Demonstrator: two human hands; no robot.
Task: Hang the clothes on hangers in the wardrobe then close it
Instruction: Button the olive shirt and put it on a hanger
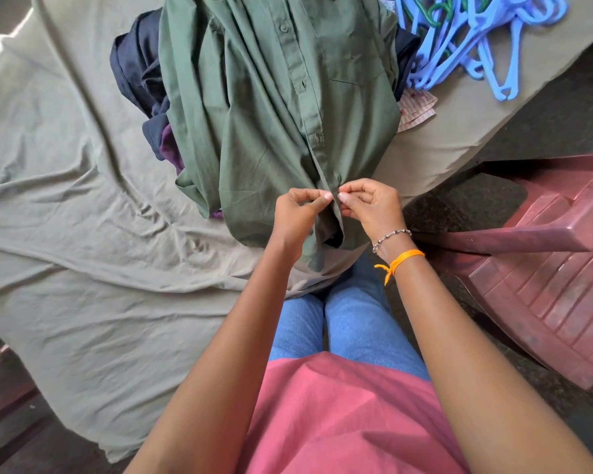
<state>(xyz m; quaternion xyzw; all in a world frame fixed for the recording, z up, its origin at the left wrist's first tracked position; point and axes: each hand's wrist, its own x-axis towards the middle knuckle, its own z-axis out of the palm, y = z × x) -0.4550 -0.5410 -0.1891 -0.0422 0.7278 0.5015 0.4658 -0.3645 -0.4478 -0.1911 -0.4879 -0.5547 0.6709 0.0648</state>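
Note:
A green button-up shirt (267,107) lies spread over a pile of clothes on the bed, its hem hanging toward me. My left hand (298,213) pinches the left side of the shirt's front placket near the bottom. My right hand (370,203) pinches the right side of the same placket, fingertips almost touching the left thumb. A heap of blue plastic hangers (476,39), with one green hanger among them, lies at the far right of the bed. The wardrobe is not in view.
Dark navy and purple garments (144,80) lie under the shirt on the wrinkled grey-green bedsheet (65,200). A striped pinkish cloth (418,109) peeks out at the shirt's right. A maroon plastic chair (545,268) stands close on my right, on dark floor.

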